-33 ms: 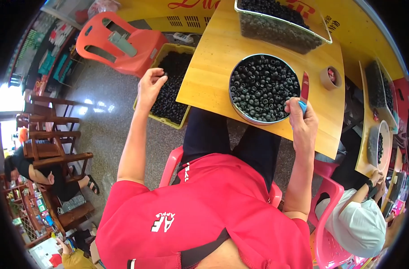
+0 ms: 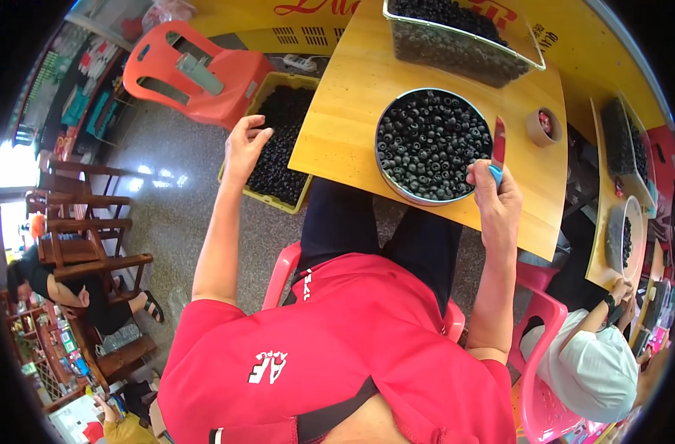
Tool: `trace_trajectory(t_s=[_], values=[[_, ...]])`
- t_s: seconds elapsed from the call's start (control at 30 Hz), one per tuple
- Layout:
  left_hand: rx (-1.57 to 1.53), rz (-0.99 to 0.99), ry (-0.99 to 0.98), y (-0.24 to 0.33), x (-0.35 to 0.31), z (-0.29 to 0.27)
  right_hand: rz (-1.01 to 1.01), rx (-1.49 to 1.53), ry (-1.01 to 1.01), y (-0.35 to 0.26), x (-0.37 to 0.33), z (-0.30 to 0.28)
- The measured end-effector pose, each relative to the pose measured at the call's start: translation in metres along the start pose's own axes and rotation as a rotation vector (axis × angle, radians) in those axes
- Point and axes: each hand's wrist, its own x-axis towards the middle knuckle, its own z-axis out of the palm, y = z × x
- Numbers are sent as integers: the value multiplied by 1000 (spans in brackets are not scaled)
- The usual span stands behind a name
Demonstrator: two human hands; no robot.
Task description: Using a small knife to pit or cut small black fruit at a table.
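My right hand [image 2: 496, 203] grips a knife [image 2: 499, 144] by its blue handle, with the reddish blade pointing up. It hovers by the near right rim of a round metal bowl [image 2: 379, 166] filled with small, dark, round fruits or nuts [image 2: 434, 144]; several show a pale ring at one end. My left hand [image 2: 245, 148] is over a yellow crate [image 2: 278, 201] on the floor, left of the table. Its thumb and forefinger are apart, with nothing seen between them. More small dark round pieces [image 2: 282, 159] lie in the crate.
On the wooden table [image 2: 345, 89] stand a clear bin [image 2: 456, 63] of dark pieces and a small tan cup [image 2: 543, 127]. An orange chair [image 2: 234, 74] holds a greenish cup [image 2: 199, 72]. At right, another person [image 2: 585, 362] works at a second table [image 2: 600, 259].
My left thumb and forefinger have moved slightly apart. The whole view has shifted a little; my right hand keeps hold of the knife.
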Motion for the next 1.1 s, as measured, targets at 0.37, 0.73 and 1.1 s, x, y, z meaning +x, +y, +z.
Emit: trace_trajectory(t_s=[0.37, 0.73, 1.1], values=[[-88, 680, -668, 160, -17, 77, -53, -176, -16, 3, 2, 1], [488, 883, -789, 170, -10, 149, -9, -163, -57, 6, 2, -3], [-706, 175, -937, 186, -31, 125, -103, -33, -77, -13, -2, 12]])
